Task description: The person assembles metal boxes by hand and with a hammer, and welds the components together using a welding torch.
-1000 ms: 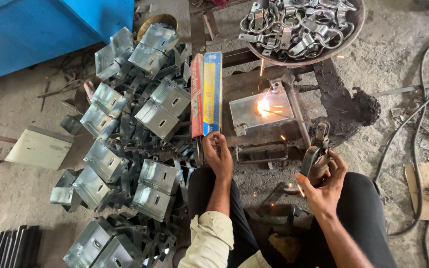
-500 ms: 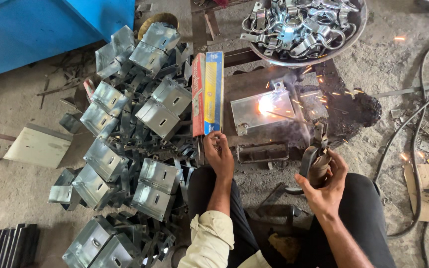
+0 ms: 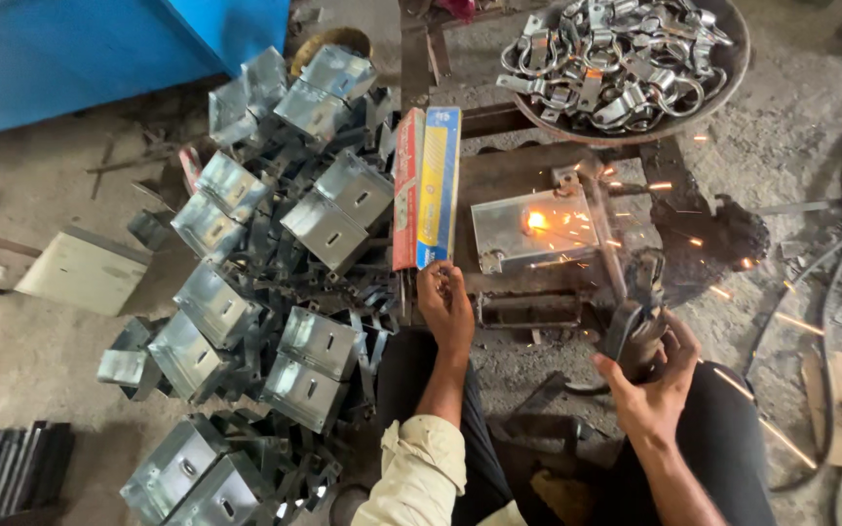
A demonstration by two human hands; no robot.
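Seen from above, the right hand wraps its grip around a dark welding holder, seemingly rigid, held by its handle. Sparks fly from a stiff, hot steel box ahead. The left hand rests half-open beside the electrode packet.

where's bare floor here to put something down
Bare concrete lies left of the metal boxes, around the beige panel, and right of the round pan of clamps. Crowded: the box heap, and around the sparking plate between left hand and right hand.
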